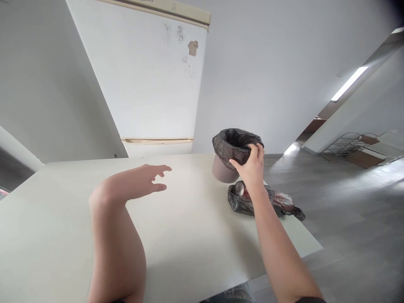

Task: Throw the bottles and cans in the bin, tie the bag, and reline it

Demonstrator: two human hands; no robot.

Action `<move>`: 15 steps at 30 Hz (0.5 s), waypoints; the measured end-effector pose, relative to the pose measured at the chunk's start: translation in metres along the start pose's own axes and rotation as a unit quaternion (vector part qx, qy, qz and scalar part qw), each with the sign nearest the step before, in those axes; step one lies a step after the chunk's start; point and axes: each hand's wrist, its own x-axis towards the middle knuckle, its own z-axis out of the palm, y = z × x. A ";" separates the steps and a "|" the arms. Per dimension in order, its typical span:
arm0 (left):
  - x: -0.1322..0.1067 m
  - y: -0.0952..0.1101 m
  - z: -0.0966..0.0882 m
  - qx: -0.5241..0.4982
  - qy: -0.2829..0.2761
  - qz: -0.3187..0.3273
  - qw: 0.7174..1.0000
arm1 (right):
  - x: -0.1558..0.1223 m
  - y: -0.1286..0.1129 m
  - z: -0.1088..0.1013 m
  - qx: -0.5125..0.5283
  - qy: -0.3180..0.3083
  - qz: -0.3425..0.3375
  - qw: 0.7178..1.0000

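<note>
A small mauve trash bin (221, 170) stands near the far right part of the white table, lined with a black garbage bag (227, 150) folded over its rim. My right hand (251, 168) grips the bin's near right rim through the bag, thumb outside and fingers over the edge. Beneath my right forearm lies a tied black plastic bag (237, 203) with crumpled trash in it, partly hidden by the arm. To the left, my left hand (150, 179) hovers over the table with fingers apart, holding nothing.
The white table (189, 235) ends at the right above a grey wood floor (341, 219). Behind it stands a white refrigerator (151, 75) with scuffed paint, beside a pale wall (268, 75). A metal rack (347, 145) is on the floor at far right.
</note>
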 end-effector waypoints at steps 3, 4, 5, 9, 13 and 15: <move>0.000 -0.001 0.001 0.001 -0.005 -0.003 1.000 | -0.020 -0.009 -0.019 0.037 0.007 -0.029 0.999; -0.001 -0.001 0.001 0.002 -0.008 -0.004 1.000 | -0.029 -0.009 -0.027 0.046 0.011 -0.033 0.998; -0.001 -0.001 0.001 0.002 -0.009 -0.004 1.000 | -0.039 -0.006 -0.036 0.051 0.015 -0.032 0.998; -0.001 0.001 0.002 0.003 -0.002 0.003 1.000 | -0.072 0.040 -0.075 0.037 0.090 0.020 0.995; 0.001 0.004 0.002 0.014 -0.007 0.010 1.000 | -0.088 0.123 -0.109 0.025 0.167 0.031 0.985; 0.002 0.006 0.003 0.020 -0.011 0.011 1.000 | -0.092 0.160 -0.120 -0.002 0.148 0.039 0.988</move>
